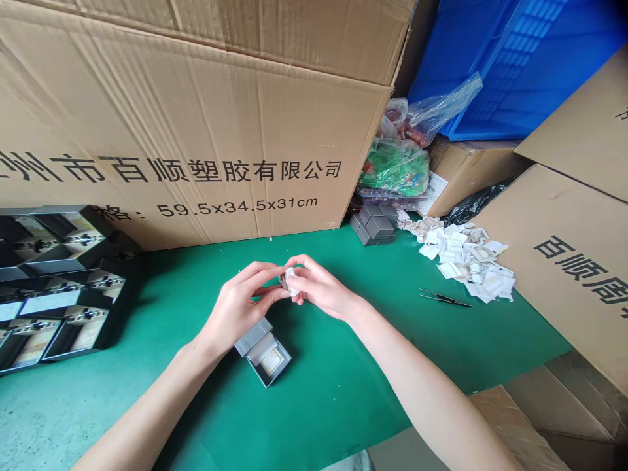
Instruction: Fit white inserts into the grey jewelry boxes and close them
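Note:
Above the green table, my left hand [245, 296] and my right hand [321, 288] meet around a small white piece [293, 282] with a brownish-grey side, perhaps folded paper or card. Fingers of both hands pinch it, and they cover part of it, so its exact kind is unclear. Just below my left hand lies a small grey jewellery box [279, 374] with its lid folded back. Inside the box is a pale cream insert [271, 360] with a faint gold outline. My left wrist hides the box's upper left edge.
Open dark boxes [53, 288] stand stacked at the left. Closed grey boxes [375, 224], a pile of white paper pieces [471, 255] and tweezers [444, 298] lie right. A large carton [196, 118] walls the back; plastic bags [397, 167] and a blue crate [490, 78] are behind right.

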The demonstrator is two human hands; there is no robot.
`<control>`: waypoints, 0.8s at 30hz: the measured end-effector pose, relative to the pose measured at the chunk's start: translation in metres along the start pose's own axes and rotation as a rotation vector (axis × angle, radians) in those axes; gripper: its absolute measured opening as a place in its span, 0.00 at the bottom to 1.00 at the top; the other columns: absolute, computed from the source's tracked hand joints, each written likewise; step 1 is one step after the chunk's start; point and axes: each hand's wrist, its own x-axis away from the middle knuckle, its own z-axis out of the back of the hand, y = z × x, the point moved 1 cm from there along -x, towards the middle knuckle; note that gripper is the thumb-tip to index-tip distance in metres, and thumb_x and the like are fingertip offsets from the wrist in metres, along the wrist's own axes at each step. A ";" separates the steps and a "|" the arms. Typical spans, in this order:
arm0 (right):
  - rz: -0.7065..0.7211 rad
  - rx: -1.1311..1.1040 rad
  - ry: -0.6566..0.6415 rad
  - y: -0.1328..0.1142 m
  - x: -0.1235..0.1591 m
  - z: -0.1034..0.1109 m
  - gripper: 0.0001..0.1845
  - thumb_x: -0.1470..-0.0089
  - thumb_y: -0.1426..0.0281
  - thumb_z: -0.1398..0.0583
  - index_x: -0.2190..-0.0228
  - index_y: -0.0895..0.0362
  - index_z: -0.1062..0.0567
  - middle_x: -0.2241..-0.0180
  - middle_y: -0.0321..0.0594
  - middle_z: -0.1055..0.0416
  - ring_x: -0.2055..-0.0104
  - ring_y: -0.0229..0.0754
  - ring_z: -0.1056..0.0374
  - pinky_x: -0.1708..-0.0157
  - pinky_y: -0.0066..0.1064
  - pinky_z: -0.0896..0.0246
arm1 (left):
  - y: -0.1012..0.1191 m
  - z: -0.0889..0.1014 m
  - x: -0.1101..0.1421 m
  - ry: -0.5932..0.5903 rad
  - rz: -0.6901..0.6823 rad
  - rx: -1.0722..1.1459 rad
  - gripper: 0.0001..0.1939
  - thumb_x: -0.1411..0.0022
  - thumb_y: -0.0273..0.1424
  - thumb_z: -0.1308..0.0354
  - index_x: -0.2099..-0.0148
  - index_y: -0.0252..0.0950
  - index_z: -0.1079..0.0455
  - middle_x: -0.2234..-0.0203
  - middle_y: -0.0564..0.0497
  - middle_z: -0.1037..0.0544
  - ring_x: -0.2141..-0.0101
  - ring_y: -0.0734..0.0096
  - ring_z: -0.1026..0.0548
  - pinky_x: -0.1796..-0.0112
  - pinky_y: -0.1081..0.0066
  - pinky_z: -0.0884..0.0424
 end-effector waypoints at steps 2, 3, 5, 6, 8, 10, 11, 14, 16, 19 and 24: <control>-0.007 0.006 0.003 0.001 0.000 0.000 0.18 0.44 0.60 0.35 0.55 0.50 0.33 0.71 0.29 0.34 0.70 0.33 0.35 0.70 0.27 0.42 | -0.001 0.000 0.000 -0.002 0.001 -0.007 0.16 0.34 0.41 0.40 0.47 0.43 0.25 0.55 0.49 0.25 0.59 0.68 0.23 0.60 0.71 0.20; -0.011 0.009 0.005 0.001 0.000 0.000 0.18 0.44 0.60 0.35 0.55 0.50 0.33 0.71 0.29 0.34 0.70 0.33 0.35 0.70 0.27 0.41 | -0.001 0.000 0.000 -0.004 0.002 -0.009 0.16 0.35 0.41 0.40 0.47 0.43 0.25 0.55 0.49 0.25 0.59 0.67 0.23 0.60 0.71 0.20; -0.017 0.011 0.006 0.001 0.000 0.000 0.19 0.45 0.60 0.34 0.55 0.50 0.33 0.71 0.29 0.34 0.70 0.34 0.35 0.70 0.27 0.41 | -0.002 0.000 0.000 -0.003 0.002 -0.012 0.16 0.34 0.41 0.40 0.47 0.43 0.25 0.55 0.49 0.26 0.60 0.67 0.23 0.60 0.71 0.21; -0.018 0.009 0.006 0.002 0.000 0.000 0.19 0.45 0.60 0.34 0.54 0.50 0.33 0.71 0.29 0.33 0.70 0.34 0.35 0.70 0.27 0.41 | -0.002 0.000 0.000 0.000 0.000 -0.014 0.16 0.34 0.40 0.41 0.47 0.43 0.25 0.55 0.49 0.26 0.60 0.67 0.23 0.60 0.71 0.21; -0.020 0.002 0.003 0.002 0.000 0.000 0.19 0.45 0.61 0.34 0.54 0.50 0.33 0.70 0.29 0.33 0.70 0.34 0.34 0.70 0.27 0.41 | -0.002 0.000 0.000 0.003 -0.005 -0.015 0.15 0.34 0.40 0.41 0.48 0.42 0.24 0.56 0.49 0.27 0.61 0.68 0.23 0.60 0.71 0.21; -0.024 -0.003 0.004 0.002 0.000 0.000 0.19 0.44 0.61 0.35 0.55 0.51 0.33 0.69 0.30 0.31 0.70 0.34 0.34 0.70 0.27 0.40 | -0.002 0.000 0.000 0.005 -0.011 -0.016 0.15 0.34 0.40 0.41 0.47 0.43 0.24 0.57 0.50 0.27 0.62 0.69 0.24 0.60 0.71 0.21; -0.027 -0.003 0.005 0.003 0.000 0.000 0.19 0.44 0.61 0.35 0.55 0.51 0.33 0.68 0.31 0.31 0.70 0.34 0.34 0.70 0.27 0.40 | -0.002 0.000 0.000 0.005 -0.015 -0.021 0.15 0.34 0.39 0.40 0.47 0.43 0.24 0.57 0.50 0.28 0.63 0.70 0.24 0.61 0.71 0.21; -0.031 0.001 0.007 0.003 0.000 0.000 0.18 0.44 0.61 0.35 0.55 0.51 0.33 0.69 0.31 0.30 0.70 0.34 0.33 0.70 0.27 0.40 | -0.003 0.000 0.000 0.009 -0.033 -0.058 0.15 0.34 0.38 0.40 0.47 0.44 0.24 0.58 0.51 0.29 0.65 0.72 0.24 0.62 0.73 0.22; -0.025 0.005 0.003 0.004 0.000 0.000 0.17 0.43 0.60 0.36 0.54 0.51 0.33 0.71 0.30 0.31 0.69 0.34 0.33 0.70 0.27 0.40 | -0.003 0.001 0.000 0.018 -0.052 -0.098 0.14 0.34 0.38 0.40 0.47 0.44 0.23 0.59 0.51 0.30 0.65 0.72 0.25 0.63 0.73 0.23; -0.010 0.010 0.004 0.004 -0.001 0.000 0.16 0.42 0.60 0.36 0.55 0.51 0.32 0.71 0.30 0.32 0.69 0.34 0.34 0.70 0.27 0.40 | -0.004 0.001 0.000 0.029 -0.082 -0.147 0.15 0.35 0.37 0.39 0.47 0.45 0.24 0.59 0.50 0.30 0.64 0.71 0.25 0.63 0.73 0.24; 0.003 0.021 0.037 0.005 -0.001 -0.001 0.17 0.44 0.60 0.35 0.56 0.51 0.32 0.71 0.30 0.32 0.70 0.34 0.34 0.71 0.27 0.40 | -0.006 0.003 -0.001 0.018 -0.105 -0.155 0.15 0.34 0.37 0.40 0.46 0.44 0.24 0.60 0.50 0.29 0.64 0.69 0.25 0.61 0.70 0.25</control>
